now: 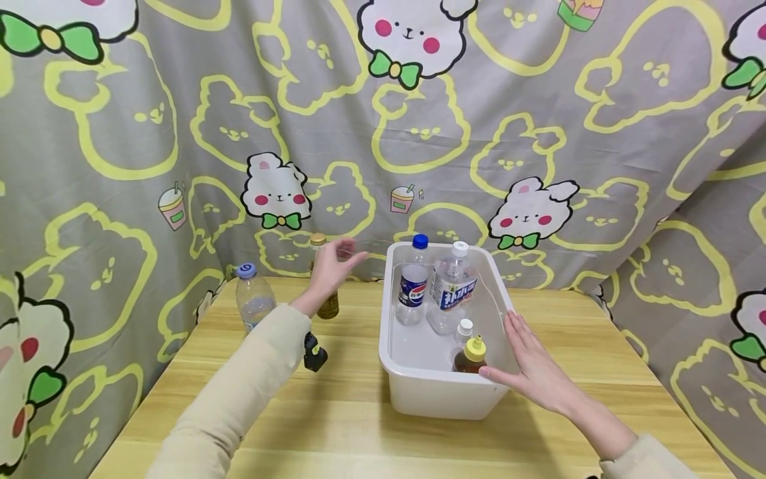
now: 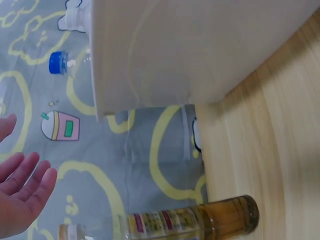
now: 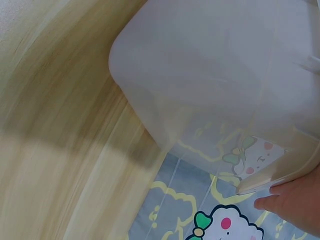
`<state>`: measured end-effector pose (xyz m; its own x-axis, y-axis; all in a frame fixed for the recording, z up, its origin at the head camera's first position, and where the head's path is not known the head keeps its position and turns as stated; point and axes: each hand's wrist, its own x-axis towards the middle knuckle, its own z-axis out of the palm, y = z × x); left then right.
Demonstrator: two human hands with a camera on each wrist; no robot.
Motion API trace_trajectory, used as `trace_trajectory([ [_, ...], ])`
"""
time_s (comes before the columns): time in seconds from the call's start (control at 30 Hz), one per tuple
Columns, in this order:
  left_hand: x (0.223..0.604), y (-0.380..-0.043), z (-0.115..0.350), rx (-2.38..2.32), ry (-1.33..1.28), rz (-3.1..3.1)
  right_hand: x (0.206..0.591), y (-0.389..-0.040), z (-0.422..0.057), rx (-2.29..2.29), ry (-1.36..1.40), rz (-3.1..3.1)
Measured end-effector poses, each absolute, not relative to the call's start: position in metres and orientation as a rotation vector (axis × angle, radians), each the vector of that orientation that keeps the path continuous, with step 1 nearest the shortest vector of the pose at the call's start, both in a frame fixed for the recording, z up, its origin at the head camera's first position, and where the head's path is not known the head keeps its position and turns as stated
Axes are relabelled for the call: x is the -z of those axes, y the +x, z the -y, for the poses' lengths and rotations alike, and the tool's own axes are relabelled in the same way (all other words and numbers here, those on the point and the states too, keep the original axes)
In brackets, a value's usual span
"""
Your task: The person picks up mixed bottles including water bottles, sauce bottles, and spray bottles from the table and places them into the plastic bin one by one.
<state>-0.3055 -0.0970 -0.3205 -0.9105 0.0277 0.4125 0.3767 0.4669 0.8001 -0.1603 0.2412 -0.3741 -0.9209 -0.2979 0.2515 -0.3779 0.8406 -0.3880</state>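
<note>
My left hand [image 1: 334, 267] hovers with spread fingers and holds nothing. Just behind it stands a gold-capped bottle of amber liquid [image 1: 328, 307], partly hidden by the hand and forearm; its label shows in the left wrist view. My right hand [image 1: 538, 369] rests on the near right corner of a white plastic tub [image 1: 443, 397], thumb at the front rim and fingers along the side. Inside the tub stand a blue-capped Pepsi bottle [image 1: 413, 286], a large clear bottle [image 1: 453, 293] with a white cap, a small white-capped bottle [image 1: 464, 330] and a yellow-capped squeeze bottle [image 1: 475, 352].
A clear bottle with a light-blue cap [image 1: 254, 299] stands at the left of the wooden table [image 1: 335, 412], partly behind the left sleeve. A small black item [image 1: 314, 352] shows beside that sleeve. Patterned grey curtains [image 1: 431, 133] enclose the table at the back and sides.
</note>
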Motion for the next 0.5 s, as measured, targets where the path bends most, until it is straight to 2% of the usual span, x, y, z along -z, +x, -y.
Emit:
trace_trajectory([
  [0.5, 0.335, -0.304, 0.127, 1.385, -0.125, 2.218, 0.374, -0.16, -0.242, -0.66, 0.525, 2.843],
])
